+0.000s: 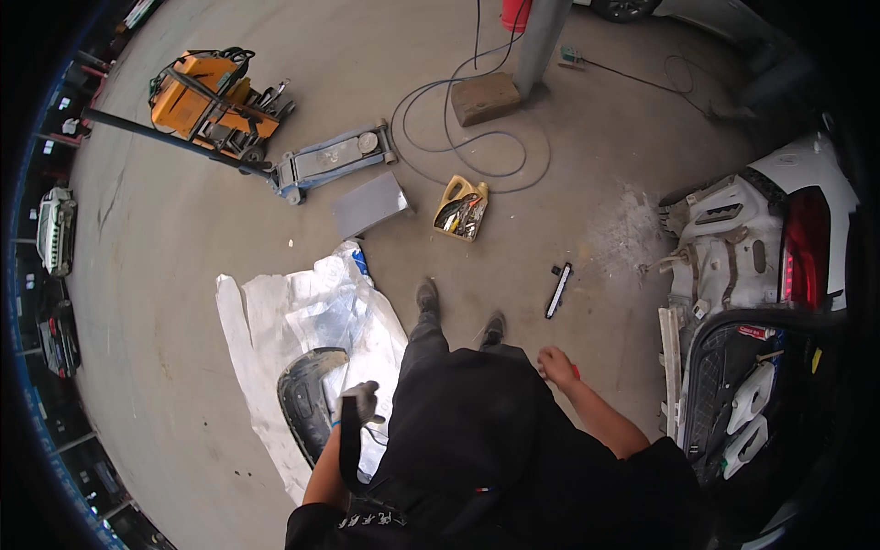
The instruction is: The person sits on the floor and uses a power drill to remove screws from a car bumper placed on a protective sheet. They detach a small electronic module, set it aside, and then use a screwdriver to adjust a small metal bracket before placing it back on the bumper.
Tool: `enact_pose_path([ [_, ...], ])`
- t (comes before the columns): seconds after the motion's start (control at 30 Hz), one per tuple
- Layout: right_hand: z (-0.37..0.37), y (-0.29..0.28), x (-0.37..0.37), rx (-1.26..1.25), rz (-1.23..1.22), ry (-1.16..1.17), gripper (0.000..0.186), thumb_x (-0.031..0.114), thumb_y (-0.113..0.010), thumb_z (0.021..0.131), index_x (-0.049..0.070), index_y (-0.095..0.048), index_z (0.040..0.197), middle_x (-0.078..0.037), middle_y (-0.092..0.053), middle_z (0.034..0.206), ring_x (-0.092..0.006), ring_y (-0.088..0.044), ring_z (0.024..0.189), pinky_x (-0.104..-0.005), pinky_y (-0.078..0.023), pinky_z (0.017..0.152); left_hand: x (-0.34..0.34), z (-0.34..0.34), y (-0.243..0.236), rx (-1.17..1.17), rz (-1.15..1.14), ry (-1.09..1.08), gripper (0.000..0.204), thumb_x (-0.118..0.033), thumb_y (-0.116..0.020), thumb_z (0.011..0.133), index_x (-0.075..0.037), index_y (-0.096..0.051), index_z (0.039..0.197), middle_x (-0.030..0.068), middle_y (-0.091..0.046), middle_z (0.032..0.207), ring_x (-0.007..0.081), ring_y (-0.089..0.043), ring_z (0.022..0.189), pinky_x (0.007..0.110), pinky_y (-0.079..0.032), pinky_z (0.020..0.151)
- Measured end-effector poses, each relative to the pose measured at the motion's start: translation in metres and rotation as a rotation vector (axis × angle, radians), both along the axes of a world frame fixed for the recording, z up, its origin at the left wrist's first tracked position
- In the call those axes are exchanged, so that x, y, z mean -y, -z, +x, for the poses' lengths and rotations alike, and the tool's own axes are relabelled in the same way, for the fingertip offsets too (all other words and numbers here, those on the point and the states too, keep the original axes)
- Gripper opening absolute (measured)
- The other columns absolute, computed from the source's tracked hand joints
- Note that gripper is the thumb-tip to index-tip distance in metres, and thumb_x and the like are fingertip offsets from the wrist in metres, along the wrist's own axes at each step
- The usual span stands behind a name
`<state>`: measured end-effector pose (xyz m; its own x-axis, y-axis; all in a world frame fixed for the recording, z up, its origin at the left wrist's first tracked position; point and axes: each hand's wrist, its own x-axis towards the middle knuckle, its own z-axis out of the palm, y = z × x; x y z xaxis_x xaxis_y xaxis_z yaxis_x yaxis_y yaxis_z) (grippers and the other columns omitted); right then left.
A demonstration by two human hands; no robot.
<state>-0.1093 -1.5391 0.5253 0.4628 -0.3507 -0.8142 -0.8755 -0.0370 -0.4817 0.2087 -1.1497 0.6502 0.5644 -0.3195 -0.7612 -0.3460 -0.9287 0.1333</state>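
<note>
My left hand [363, 401], in a greyish glove, hangs beside a dark curved plastic car part [301, 403] that lies on a crumpled white and silver sheet [261, 321]. Its fingers look curled, and I cannot make out what is in them; a black strap runs close by that wrist. Bare and held out to the right of my legs, my right hand [555, 365] has its fingers closed. A small red thing [576, 371] shows at its edge, mostly hidden by the hand.
A slim light bar [558, 291] lies on the floor ahead. Beyond stand a cut-open canister of tools [461, 211], a grey box [371, 206], a floor jack [330, 159] and an orange machine [206, 101]. Cable loops lie by a post [543, 46]. At right is an opened white car [733, 247].
</note>
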Motion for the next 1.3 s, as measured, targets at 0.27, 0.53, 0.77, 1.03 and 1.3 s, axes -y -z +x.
enact_pose_path([
  [0.27,0.045,-0.185,-0.083,-0.055,0.436,0.689,0.034,0.011,-0.057,0.099,-0.011,-0.061,0.125,-0.017,-0.069,0.107,-0.022,-0.066,0.082,-0.0335,-0.054,0.072,0.013,0.116,0.023,-0.595,-0.101,-0.094,0.015,-0.022,-0.066,0.089,-0.008,-0.063,0.085,0.0115,-0.061,0.082,0.03,-0.059,0.076,0.042,-0.047,0.064],
  [0.53,0.116,-0.32,-0.112,0.004,0.17,0.506,0.036,0.015,-0.059,0.099,-0.007,-0.059,0.128,-0.013,-0.069,0.101,-0.0211,-0.067,0.08,-0.0334,-0.055,0.069,0.028,0.221,-0.016,-1.168,-0.017,-0.253,0.014,-0.015,-0.066,0.09,-0.007,-0.06,0.081,0.0077,-0.056,0.075,0.0238,-0.055,0.068,0.037,-0.043,0.058],
  [0.77,0.064,-0.237,-0.137,-0.178,0.116,0.585,0.037,0.018,-0.059,0.099,-0.005,-0.058,0.129,-0.012,-0.068,0.102,-0.0208,-0.066,0.081,-0.0336,-0.055,0.069,0.046,0.224,0.01,-1.265,0.087,-0.169,0.017,-0.009,-0.066,0.09,-0.007,-0.057,0.076,0.0045,-0.052,0.069,0.0183,-0.051,0.061,0.033,-0.04,0.053],
  [1.03,0.015,-0.146,-0.156,-0.326,0.152,0.634,0.038,0.02,-0.06,0.099,-0.002,-0.057,0.129,-0.011,-0.068,0.104,-0.0204,-0.066,0.083,-0.0339,-0.055,0.069,0.07,0.269,-0.108,-1.576,0.295,-0.38,0.024,-0.002,-0.067,0.091,-0.007,-0.054,0.072,0.0007,-0.047,0.063,0.0121,-0.046,0.054,0.027,-0.036,0.046],
  [1.3,0.012,-0.106,-0.157,-0.35,0.169,0.634,0.038,0.023,-0.06,0.099,0.0,-0.056,0.13,-0.011,-0.067,0.105,-0.02,-0.065,0.085,-0.0341,-0.054,0.069,0.008,0.246,0.018,-1.453,-0.119,-0.828,0.02,-0.012,-0.071,0.089,-0.004,-0.068,0.107,0.0107,-0.071,0.085,0.0172,-0.06,0.057,0.032,-0.048,0.049],
])
